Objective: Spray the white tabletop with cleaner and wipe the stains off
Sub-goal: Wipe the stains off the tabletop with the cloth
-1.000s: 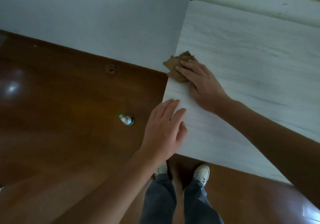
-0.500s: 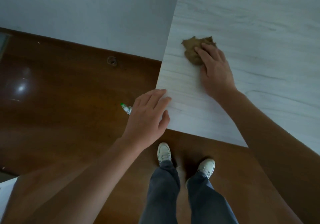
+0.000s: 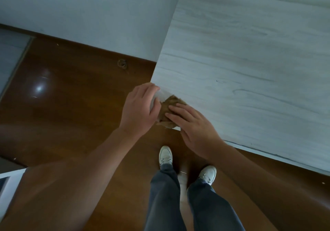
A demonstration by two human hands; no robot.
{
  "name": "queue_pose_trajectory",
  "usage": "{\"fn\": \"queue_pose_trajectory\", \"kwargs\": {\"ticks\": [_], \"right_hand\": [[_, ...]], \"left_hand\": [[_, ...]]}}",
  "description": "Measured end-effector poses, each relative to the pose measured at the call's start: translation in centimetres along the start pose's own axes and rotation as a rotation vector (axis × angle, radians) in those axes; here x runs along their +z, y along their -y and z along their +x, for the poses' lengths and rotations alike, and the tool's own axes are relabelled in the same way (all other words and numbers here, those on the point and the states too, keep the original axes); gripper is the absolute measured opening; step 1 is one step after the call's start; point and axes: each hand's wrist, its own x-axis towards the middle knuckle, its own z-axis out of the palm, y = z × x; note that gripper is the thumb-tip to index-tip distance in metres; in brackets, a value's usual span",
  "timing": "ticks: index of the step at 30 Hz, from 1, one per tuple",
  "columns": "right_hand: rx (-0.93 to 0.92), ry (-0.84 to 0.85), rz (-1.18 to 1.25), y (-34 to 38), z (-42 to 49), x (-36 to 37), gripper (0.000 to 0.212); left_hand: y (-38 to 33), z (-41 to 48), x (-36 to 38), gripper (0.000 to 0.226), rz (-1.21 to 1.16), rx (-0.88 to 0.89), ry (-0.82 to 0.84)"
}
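Pressing the cloth (image 3: 169,103) on the table (image 3: 250,70) corner under our right hand (image 3: 194,130), fingers straight, we grip nothing; our left hand (image 3: 139,109) cups loosely at the edge, empty, probably catching dirt.

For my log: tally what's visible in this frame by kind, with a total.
Hands: 2 (left hand, right hand)
Cloths: 1 (brown cloth, under the right hand's fingers)
Tabletops: 1 (white tabletop)
Shoes: 2 (left shoe, right shoe)
Rings on the floor: 1 (ring)
Total: 7
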Motion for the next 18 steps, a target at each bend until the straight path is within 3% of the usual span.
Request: {"fn": "queue_pose_trajectory", "kwargs": {"ticks": [6,18], "right_hand": [[0.307,-0.144,0.002,-8.0,-4.0,-4.2,0.057],[0.804,-0.254,-0.015,-17.4,-11.1,-10.1,0.061]], "left_hand": [[-4.5,1.6,2.6,0.044,0.052,0.035,0.123],[-14.5,8.0,9.1,0.045,0.036,0.177,0.08]]}}
